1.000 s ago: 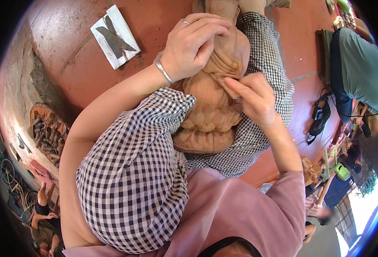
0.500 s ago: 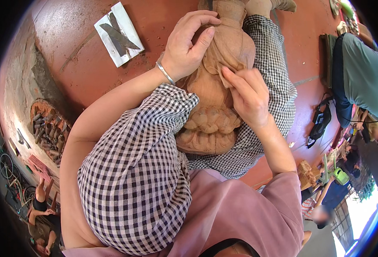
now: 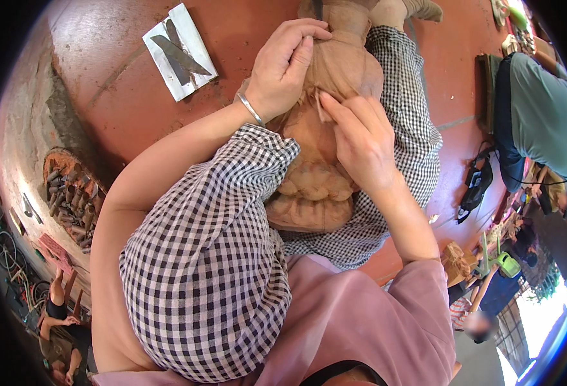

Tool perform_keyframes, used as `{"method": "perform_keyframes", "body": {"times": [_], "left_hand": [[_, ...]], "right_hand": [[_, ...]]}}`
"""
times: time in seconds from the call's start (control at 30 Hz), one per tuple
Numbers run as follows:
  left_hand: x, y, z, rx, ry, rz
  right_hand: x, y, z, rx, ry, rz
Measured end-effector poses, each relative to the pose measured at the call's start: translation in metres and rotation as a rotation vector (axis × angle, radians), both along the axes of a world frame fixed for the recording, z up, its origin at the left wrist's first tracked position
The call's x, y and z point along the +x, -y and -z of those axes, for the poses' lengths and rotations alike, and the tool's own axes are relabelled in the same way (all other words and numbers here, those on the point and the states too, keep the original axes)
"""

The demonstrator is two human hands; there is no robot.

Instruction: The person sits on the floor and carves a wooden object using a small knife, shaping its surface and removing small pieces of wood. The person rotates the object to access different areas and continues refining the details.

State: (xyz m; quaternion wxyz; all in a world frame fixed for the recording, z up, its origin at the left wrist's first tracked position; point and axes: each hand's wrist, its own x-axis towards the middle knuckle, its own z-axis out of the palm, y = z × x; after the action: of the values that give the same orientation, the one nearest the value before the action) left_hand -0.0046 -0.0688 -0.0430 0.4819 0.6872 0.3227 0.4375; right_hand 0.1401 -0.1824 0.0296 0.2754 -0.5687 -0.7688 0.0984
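Observation:
A carved wooden statue (image 3: 319,138) lies between my legs, its rounded carved base toward me. My left hand (image 3: 288,61), with a silver bangle at the wrist, grips the statue's far left side, fingers reaching over it and thumb lying along the wood. My right hand (image 3: 364,138) is closed in a pinch round a small folded piece of sandpaper (image 3: 322,108). The sandpaper's edge presses on the carved folds at the statue's middle. My right palm and fingers hide part of its right side.
Dark flat blades (image 3: 180,61) lie on white paper on the red tiled floor. A pile of chisel-like tools (image 3: 71,199) sits at the left. A black bag (image 3: 477,186) lies at the right, near a person in a green shirt (image 3: 544,116). Other people are farther off.
My right hand has moved left and slightly up across the statue with the sandpaper. The left thumb has drawn in closer to its fingers; that hand stays on the statue.

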Motion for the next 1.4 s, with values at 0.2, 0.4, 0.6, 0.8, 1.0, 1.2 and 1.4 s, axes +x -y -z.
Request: {"method": "perform_keyframes", "body": {"times": [0.2, 0.4, 0.6, 0.8, 1.0, 1.2, 1.4], "left_hand": [[0.0, -0.001, -0.004, 0.021, -0.014, -0.004], [0.0, -0.001, -0.001, 0.032, -0.013, -0.005], [-0.001, -0.002, -0.002, 0.021, -0.004, -0.001], [0.0, -0.001, -0.001, 0.011, 0.0, -0.004], [-0.001, 0.0, -0.003, -0.031, -0.003, -0.023], [-0.001, 0.0, 0.0, -0.006, -0.011, -0.024], [-0.002, 0.001, -0.003, -0.018, -0.023, -0.036]], "right_hand": [[0.003, 0.017, 0.001, -0.004, -0.035, 0.019], [-0.015, -0.007, -0.005, -0.03, 0.029, 0.078], [-0.007, 0.012, 0.0, 0.009, 0.022, 0.071], [-0.019, -0.015, -0.006, -0.033, 0.059, 0.129], [-0.013, 0.013, -0.01, -0.063, 0.082, 0.142], [-0.022, -0.015, -0.005, 0.003, 0.116, 0.164], [-0.007, 0.025, -0.012, -0.107, 0.13, 0.155]]}}
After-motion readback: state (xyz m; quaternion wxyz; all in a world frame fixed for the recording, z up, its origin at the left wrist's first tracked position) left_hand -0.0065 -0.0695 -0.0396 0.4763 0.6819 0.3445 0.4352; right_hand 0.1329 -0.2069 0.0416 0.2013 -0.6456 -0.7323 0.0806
